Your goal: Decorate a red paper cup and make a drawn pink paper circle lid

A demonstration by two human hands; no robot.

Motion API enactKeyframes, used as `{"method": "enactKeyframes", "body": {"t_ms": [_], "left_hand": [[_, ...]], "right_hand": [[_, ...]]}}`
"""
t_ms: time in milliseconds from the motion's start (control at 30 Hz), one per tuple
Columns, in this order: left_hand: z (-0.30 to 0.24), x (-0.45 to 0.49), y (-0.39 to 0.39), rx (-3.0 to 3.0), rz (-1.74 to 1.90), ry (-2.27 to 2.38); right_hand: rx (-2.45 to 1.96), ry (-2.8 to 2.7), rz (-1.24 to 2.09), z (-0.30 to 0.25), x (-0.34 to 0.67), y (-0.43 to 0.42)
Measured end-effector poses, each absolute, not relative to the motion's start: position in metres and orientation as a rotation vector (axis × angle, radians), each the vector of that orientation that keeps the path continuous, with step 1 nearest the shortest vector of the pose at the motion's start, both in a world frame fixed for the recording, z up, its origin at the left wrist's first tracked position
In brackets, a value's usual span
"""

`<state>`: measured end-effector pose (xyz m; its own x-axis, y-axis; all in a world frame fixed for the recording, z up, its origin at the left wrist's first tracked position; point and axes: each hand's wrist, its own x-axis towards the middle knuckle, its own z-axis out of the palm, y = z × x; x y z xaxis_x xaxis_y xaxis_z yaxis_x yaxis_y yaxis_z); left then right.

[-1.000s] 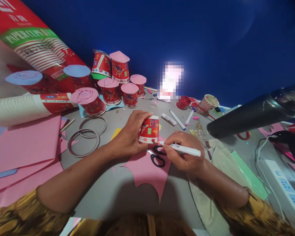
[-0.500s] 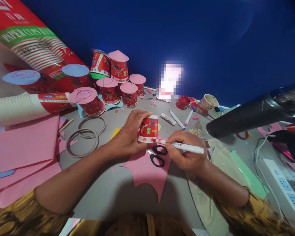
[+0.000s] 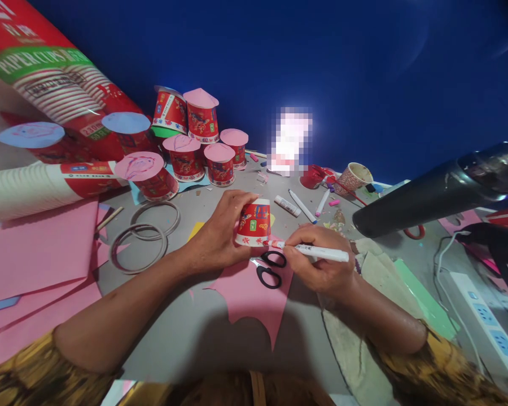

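My left hand is wrapped round a red paper cup that stands upside down on a piece of pink paper. My right hand grips a white marker, whose tip touches the cup's rim on its right side. Black-handled scissors lie on the pink paper just below the cup, between my hands.
Several upside-down red cups topped with pink or blue discs stand at the back left, by sleeves of paper cups. Cardboard rings, pink sheets, loose markers, a black hair dryer and a power strip surround the hands.
The marker tip has slid slightly left along the cup's rim. The view has shifted a little; the cup stays in my left hand.
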<state>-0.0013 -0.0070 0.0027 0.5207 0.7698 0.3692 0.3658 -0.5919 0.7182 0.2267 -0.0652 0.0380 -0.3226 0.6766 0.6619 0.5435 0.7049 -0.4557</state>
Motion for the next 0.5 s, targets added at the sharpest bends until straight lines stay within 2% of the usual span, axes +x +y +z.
{"method": "enactKeyframes", "body": {"t_ms": [500], "left_hand": [[0.0010, -0.0014, -0.0063, 2.210, 0.953, 0.895]], "right_hand": [[-0.956, -1.983, 0.199, 0.0372, 0.2248, -0.0643]]}}
